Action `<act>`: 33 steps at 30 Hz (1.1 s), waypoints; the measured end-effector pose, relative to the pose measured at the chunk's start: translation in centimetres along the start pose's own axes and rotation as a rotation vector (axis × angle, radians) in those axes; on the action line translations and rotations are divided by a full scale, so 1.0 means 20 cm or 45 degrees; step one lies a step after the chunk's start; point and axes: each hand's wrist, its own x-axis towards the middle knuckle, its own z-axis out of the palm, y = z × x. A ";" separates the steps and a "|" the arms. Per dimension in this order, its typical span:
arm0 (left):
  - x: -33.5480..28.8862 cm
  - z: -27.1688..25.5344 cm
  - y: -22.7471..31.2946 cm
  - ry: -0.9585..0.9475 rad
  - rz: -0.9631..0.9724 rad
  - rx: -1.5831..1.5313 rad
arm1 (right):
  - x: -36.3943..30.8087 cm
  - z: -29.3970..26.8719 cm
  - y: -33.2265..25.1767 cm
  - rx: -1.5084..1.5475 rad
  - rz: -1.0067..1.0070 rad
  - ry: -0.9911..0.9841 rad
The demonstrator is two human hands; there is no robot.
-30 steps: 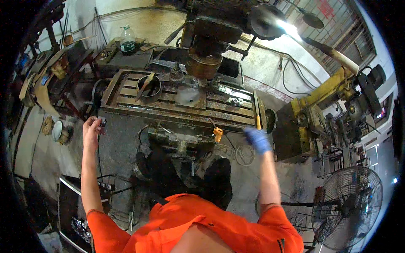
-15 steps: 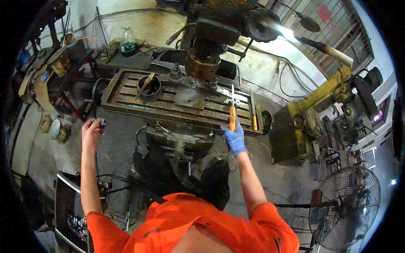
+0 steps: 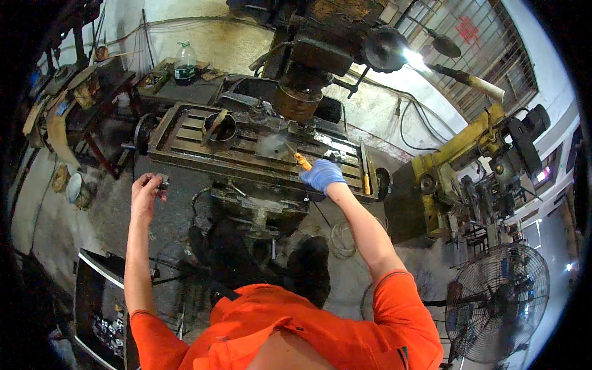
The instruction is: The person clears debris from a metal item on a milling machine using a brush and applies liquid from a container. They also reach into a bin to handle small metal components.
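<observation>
My left hand (image 3: 145,196), bare, is held out left of the machine table's front edge. Its fingers pinch a small dark metal part (image 3: 163,182). My right hand (image 3: 323,176), in a blue glove, reaches over the front of the slotted machine table (image 3: 191,154). It is closed round the yellow-orange handle (image 3: 302,161) of a file, whose thin blade points away toward the table's middle and is blurred. Above that spot is the dark round machine head (image 3: 298,102). A second file (image 3: 366,174) with a yellow handle lies at the table's right end.
A round metal pot (image 3: 223,137) with a brush stands on the table's left part. Behind it is a large clear bottle (image 3: 184,65) of dark liquid. A floor fan (image 3: 498,302) is at lower right, a yellow machine (image 3: 431,161) at right. Metal parts fill a bin (image 3: 98,287) at lower left.
My right hand has moved left and forward over the table, and the file in it has swung from upright to leaning left. My left hand has shifted slightly right, still pinching the part.
</observation>
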 end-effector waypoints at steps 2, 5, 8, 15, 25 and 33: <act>0.00 0.01 -0.01 0.000 -0.011 0.031 | -0.02 -0.06 0.01 0.136 0.127 0.189; 0.01 0.08 -0.01 -0.070 -0.014 0.115 | 0.02 -0.05 0.01 0.079 0.024 0.186; 0.02 0.21 -0.04 -0.163 -0.014 0.142 | 0.03 -0.08 0.03 0.190 0.095 0.202; 0.06 0.65 -0.08 -0.348 0.053 0.312 | 0.05 0.02 0.11 0.205 0.012 0.072; 0.40 1.18 -0.28 -0.274 0.436 0.875 | -0.31 0.10 0.28 0.322 -0.351 -0.066; 0.63 1.42 -0.43 -0.374 0.814 1.391 | -0.25 0.09 0.40 0.398 -0.216 -0.037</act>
